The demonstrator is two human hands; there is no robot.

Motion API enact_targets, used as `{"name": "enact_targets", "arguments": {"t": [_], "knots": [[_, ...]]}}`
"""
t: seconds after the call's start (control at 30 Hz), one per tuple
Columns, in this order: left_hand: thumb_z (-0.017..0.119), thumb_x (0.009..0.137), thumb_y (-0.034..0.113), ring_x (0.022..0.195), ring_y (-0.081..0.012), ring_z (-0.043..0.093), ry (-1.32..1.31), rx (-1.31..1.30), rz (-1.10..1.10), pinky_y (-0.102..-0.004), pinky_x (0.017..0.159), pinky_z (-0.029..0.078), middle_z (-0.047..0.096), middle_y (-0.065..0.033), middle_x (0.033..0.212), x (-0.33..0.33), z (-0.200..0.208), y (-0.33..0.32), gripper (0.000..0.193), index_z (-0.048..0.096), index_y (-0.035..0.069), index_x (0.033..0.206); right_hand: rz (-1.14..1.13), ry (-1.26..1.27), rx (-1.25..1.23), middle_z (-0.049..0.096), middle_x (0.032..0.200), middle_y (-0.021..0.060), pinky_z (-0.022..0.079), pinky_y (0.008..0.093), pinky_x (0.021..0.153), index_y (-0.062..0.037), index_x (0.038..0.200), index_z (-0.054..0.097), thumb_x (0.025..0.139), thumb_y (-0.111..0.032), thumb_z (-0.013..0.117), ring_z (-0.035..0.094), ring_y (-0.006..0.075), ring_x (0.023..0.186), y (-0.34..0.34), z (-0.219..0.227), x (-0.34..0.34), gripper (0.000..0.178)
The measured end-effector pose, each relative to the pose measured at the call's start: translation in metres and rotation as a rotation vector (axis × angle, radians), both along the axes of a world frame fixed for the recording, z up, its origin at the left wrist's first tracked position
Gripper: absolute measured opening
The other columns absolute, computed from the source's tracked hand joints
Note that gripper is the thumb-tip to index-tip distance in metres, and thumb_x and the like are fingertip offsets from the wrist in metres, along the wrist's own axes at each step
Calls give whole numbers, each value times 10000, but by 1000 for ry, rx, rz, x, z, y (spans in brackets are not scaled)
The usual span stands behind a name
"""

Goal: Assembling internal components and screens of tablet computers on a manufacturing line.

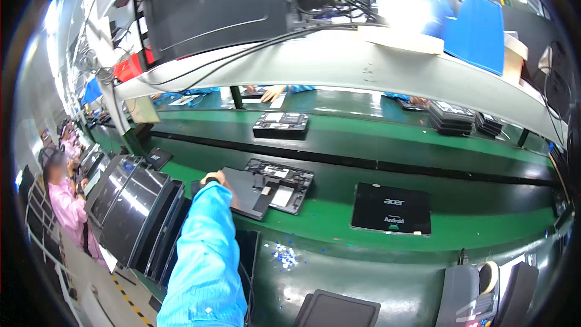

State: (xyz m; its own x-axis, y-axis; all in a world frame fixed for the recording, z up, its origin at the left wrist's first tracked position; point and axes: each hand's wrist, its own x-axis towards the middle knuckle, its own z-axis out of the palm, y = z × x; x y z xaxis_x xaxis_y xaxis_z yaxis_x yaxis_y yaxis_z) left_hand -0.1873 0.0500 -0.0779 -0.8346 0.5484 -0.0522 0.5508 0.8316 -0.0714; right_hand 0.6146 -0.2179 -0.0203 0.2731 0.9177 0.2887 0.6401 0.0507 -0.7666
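My left arm, in a blue sleeve, reaches forward from the lower edge. At its end my left hand (213,177) is closed at the left edge of a dark, flat tablet panel (245,192) with a small light tab; most of the fingers are hidden. That panel overlaps the left side of an opened tablet body (296,183), whose inner parts show, on the green work surface. To the right lies a black tablet (392,209) with its screen side up. My right hand is out of view.
A stack of opened tablet bodies (279,126) sits farther back. Dark panels (130,203) lean in a row at left. Small white and blue bits (285,255), a dark tray (339,312) and a grey device (457,293) are nearer. A shelf (339,54) crosses above; co-workers' hands (273,92) show beyond.
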Motion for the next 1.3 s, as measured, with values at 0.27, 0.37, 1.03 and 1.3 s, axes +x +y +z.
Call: {"name": "enact_targets", "arguments": {"t": [0.27,0.37,1.03,1.3], "knots": [[585,859,435,1177,-296,535,-280,327,-322,-386,980,411,567,-142,1276,52,35,-1,484,616,80,1186,-21,-61,23,581,760,159,443,384,684,16,775,585,886,-41,520,548,313,709,-5,6,-2,141],[676,787,463,1141,-312,545,-397,294,-284,-367,959,413,592,-181,1221,108,68,-1,565,621,27,1142,-49,-58,15,579,754,161,443,385,679,18,770,585,884,-37,520,547,317,705,-1,6,0,142],[734,779,296,717,-191,585,-608,677,-459,-310,648,463,659,-90,843,179,94,-16,330,659,14,935,6,-4,29,569,751,150,442,384,668,11,767,591,879,-44,527,545,315,715,-5,2,4,140],[606,889,353,945,-192,601,-676,527,-677,-315,861,456,678,-76,1031,132,112,-27,394,652,20,1094,42,-16,10,577,747,147,432,389,667,7,771,599,890,-45,532,536,309,719,4,4,4,146]]}}
